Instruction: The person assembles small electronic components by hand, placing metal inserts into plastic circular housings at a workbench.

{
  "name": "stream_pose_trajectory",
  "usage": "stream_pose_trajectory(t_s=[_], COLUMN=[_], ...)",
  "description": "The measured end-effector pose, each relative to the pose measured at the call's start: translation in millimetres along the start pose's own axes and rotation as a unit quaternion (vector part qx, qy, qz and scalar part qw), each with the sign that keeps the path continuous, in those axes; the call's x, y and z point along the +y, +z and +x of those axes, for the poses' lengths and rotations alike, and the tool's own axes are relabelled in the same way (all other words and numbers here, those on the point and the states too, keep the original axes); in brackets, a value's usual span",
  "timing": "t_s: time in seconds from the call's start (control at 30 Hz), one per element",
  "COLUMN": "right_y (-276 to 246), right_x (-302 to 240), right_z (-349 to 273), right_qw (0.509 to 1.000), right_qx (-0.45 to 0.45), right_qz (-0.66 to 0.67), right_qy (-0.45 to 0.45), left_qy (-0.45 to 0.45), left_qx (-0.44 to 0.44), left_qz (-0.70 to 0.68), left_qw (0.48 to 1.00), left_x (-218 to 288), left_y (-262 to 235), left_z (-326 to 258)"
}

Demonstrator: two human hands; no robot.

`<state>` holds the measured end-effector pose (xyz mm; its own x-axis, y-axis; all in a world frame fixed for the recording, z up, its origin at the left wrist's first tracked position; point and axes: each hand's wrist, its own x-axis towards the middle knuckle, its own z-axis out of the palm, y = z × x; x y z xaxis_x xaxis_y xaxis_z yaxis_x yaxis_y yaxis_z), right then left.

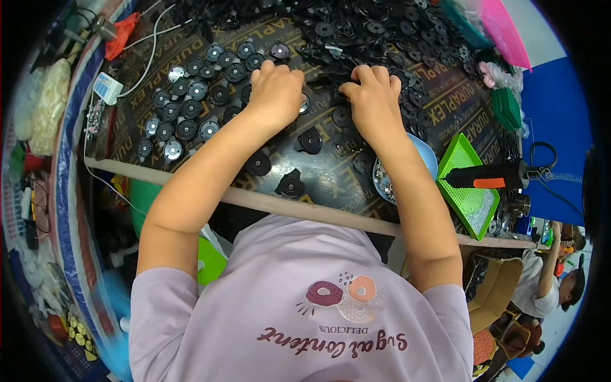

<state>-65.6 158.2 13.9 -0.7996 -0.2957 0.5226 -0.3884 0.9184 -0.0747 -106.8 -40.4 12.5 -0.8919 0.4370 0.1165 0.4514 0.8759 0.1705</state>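
My left hand (275, 94) is closed, its knuckles up and fingers curled down among round black plastic parts with metal centres (235, 72). Whatever its fingertips hold is hidden beneath the hand. To the right, my right hand (377, 105) reaches to the near edge of a heap of black plastic parts (375, 27). Its fingers are bent and apart, the thumb spread to the left, and nothing shows between them. Between my forearms lie a few single black parts, one (310, 140) below the hands and another (291, 184) close to the table edge.
A light blue bowl of small metal pieces (423, 153) stands beside my right forearm. Further right, a black-and-orange electric screwdriver (484, 177) hangs over a green tray (468, 149). A white cable (153, 51) runs along the left side. The table's front edge (305, 209) is near my body.
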Motion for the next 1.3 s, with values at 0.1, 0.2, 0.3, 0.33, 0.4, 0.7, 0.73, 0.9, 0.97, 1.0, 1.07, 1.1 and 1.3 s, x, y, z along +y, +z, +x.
stream_pose_trajectory(t_s=[0.1, 0.2, 0.3, 0.33, 0.4, 0.7, 0.73, 0.9, 0.97, 1.0, 1.07, 1.1, 1.3], right_y=[3, -3, -10, -11, -16, -38, -39, -56, -69, -76, -87, -88, -80], right_x=[13, 21, 26, 27, 27, 25, 27, 24, 23, 22, 19, 15, 5], right_z=[-2, -10, -18, -20, -24, -46, -50, -69, -84, -93, -109, -114, -126], right_qw=[1.0, 0.999, 0.994, 0.994, 0.99, 0.99, 0.989, 0.985, 0.969, 0.969, 0.936, 0.936, 0.944], right_qx=[-0.01, 0.011, 0.017, 0.017, 0.017, 0.019, -0.014, -0.012, -0.087, -0.088, -0.259, -0.26, -0.202], right_qz=[-0.024, -0.038, -0.059, -0.061, -0.081, -0.032, -0.032, 0.042, 0.099, 0.098, 0.08, 0.081, 0.08], right_qy=[0.003, 0.031, 0.087, 0.091, 0.114, 0.136, 0.147, 0.169, 0.208, 0.209, 0.223, 0.223, 0.247], left_qy=[0.074, 0.093, 0.088, 0.087, 0.089, -0.098, -0.107, -0.111, -0.118, -0.118, -0.121, -0.122, -0.137], left_qx=[0.11, 0.114, 0.095, 0.092, 0.087, -0.159, -0.172, -0.196, -0.191, -0.192, -0.18, -0.18, -0.201], left_qz=[-0.028, -0.049, -0.044, -0.069, -0.095, -0.687, -0.726, -0.78, -0.787, -0.787, -0.811, -0.81, -0.805], left_qw=[0.991, 0.988, 0.991, 0.99, 0.988, 0.702, 0.657, 0.584, 0.575, 0.574, 0.544, 0.544, 0.541], left_x=[5, 7, 7, 9, 13, 39, 43, 56, 54, 53, 51, 54, 70], left_y=[6, 17, 25, 23, 20, -16, -15, -18, -20, -19, -14, -14, -6], left_z=[6, 22, 35, 37, 39, 1, -3, -27, -38, -40, -46, -49, -53])
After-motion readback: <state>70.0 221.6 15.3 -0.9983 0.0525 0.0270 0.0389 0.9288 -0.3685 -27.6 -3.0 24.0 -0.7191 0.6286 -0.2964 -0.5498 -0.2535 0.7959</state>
